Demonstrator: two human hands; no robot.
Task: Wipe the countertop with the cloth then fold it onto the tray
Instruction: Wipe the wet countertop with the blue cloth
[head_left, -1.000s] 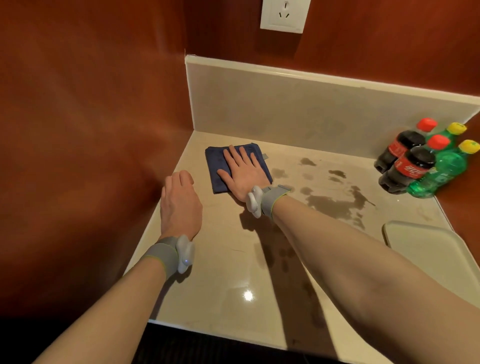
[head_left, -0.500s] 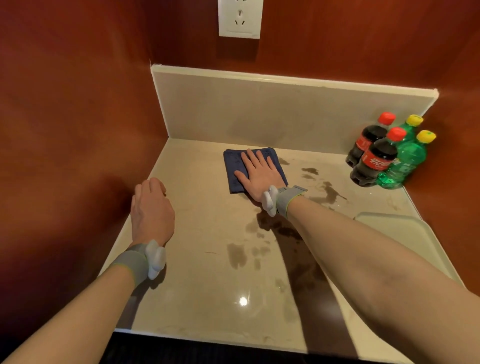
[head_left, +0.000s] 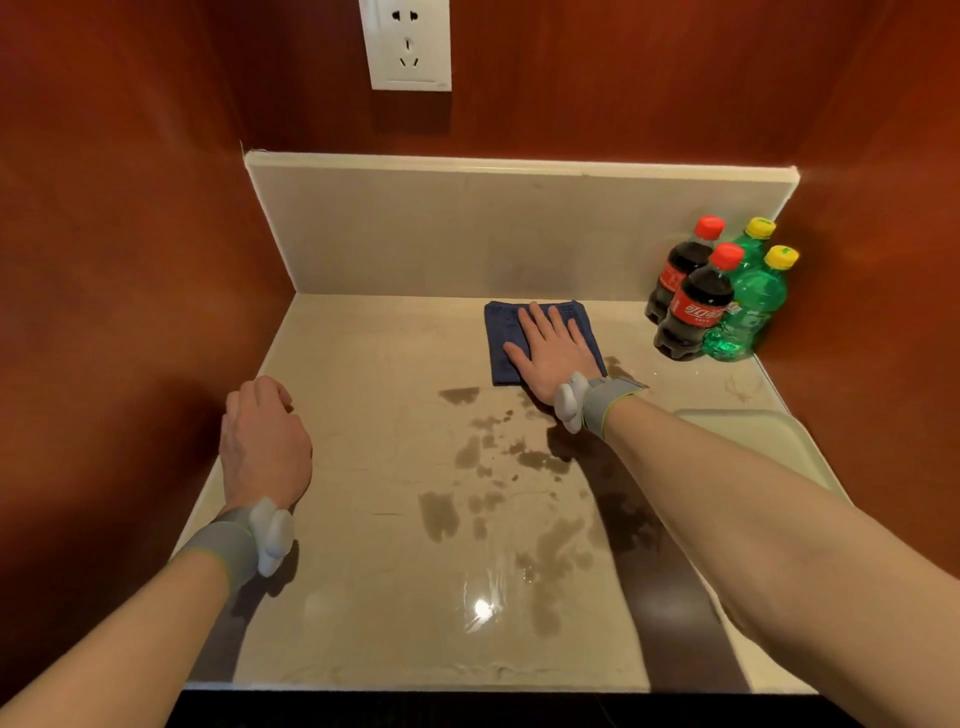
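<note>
Lying flat under the right hand (head_left: 553, 353), fingers spread and gripping nothing, the cloth (head_left: 501, 338) covers the countertop (head_left: 363, 467).

Grey green-edged wristbands (head_left: 605, 402) with white plastic pods (head_left: 569, 402) circle both wrists.

Four soda bottles (head_left: 698, 306), wall socket (head_left: 408, 44)

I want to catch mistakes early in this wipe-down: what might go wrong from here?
1. The right hand presses the cloth flat not far from the bottles; a wide sweep to the right may knock them over.
2. The wet patches lie nearer the front edge of the countertop than the cloth does, so wiping only along the back would likely miss them.
</note>
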